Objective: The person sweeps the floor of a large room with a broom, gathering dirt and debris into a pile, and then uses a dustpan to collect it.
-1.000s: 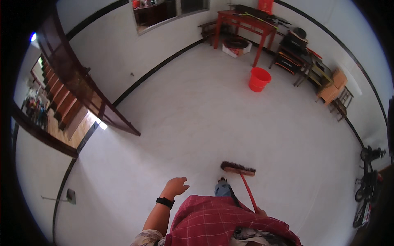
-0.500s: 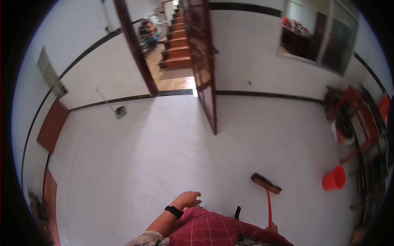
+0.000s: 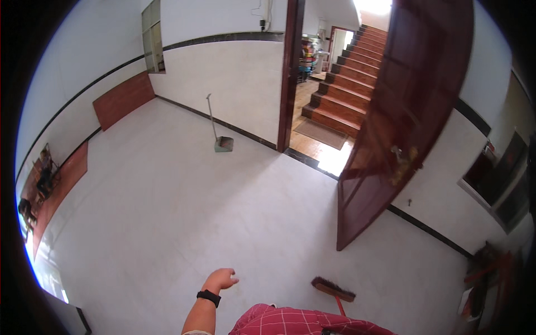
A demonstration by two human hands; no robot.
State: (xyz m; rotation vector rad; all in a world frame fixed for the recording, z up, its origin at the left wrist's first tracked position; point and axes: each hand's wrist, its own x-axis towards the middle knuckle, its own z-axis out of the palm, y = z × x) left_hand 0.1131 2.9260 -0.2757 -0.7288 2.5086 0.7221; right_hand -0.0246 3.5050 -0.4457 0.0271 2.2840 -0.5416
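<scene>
My left hand (image 3: 222,278), with a black band on its wrist, hangs over the pale floor. It holds nothing, and its thumb and fingers are apart. A push broom (image 3: 333,288) with a wooden head and dark bristles is low in the view, right of centre. Its red handle runs down behind the red checked cloth (image 3: 290,321) in front of my body. My right hand is out of sight. Farther off, a grey-green dustpan (image 3: 224,144) with a long upright handle stands on the floor by the far wall.
A dark red door (image 3: 402,117) stands ajar on the right, beside a doorway to wooden stairs (image 3: 346,84) and a mat (image 3: 321,134). Reddish-brown panels (image 3: 125,100) lean along the left wall. Wooden furniture (image 3: 491,273) sits at the right edge.
My view has turned left, so the door and stairs sit farther right and the dustpan nearer the middle. The red bucket and my right hand on the broom handle have left the picture.
</scene>
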